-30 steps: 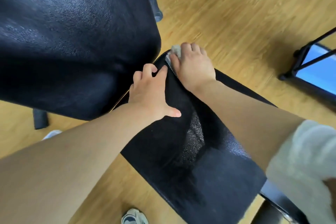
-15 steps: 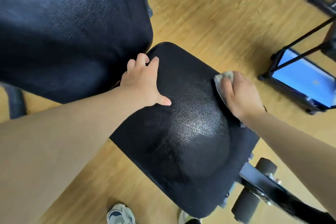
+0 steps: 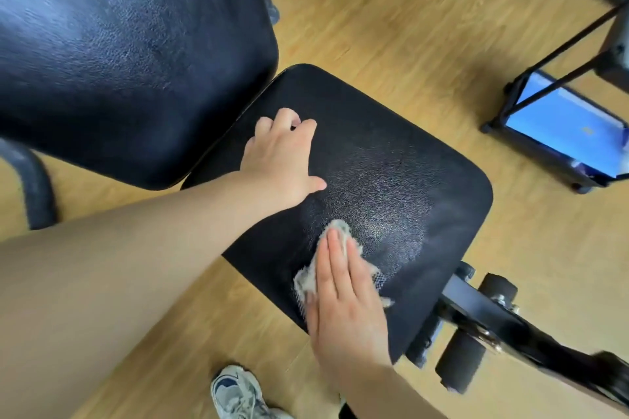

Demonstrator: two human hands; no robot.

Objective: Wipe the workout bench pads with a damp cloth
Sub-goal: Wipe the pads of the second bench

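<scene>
nearest the camera, a white and grey sneaker [image 3: 235, 391] stands on the light wood-plank floor [image 3: 408, 10], below and to the left of the right hand [image 3: 343, 303]. that hand lies flat with its fingers straight and close together, pressing the cloth [image 3: 304, 282] onto the near corner of the seat pad [image 3: 425, 153]. the cloth is a pale grey, netted, crumpled rag; its edges show past the fingertips and on both sides of the hand. to the right of this hand a black metal bar [image 3: 483, 313] runs out from under the pad, with a black foam roller [image 3: 463, 360] below it. the seat pad is black, grained like leather, with rounded corners, and has a shiny patch just beyond the cloth. farther on, the left hand [image 3: 282, 163] rests palm down on the pad, thumb out to the side and fingers loosely bent, holding nothing. past its fingertips, across a narrow gap, rises the larger back pad [image 3: 119, 44], also black and grained, with a bluish sheen. well to the right of both hands, on the floor, stands a black-framed rack [image 3: 531, 153] with a bright blue panel [image 3: 561, 126] inside; what it is cannot be told.
</scene>
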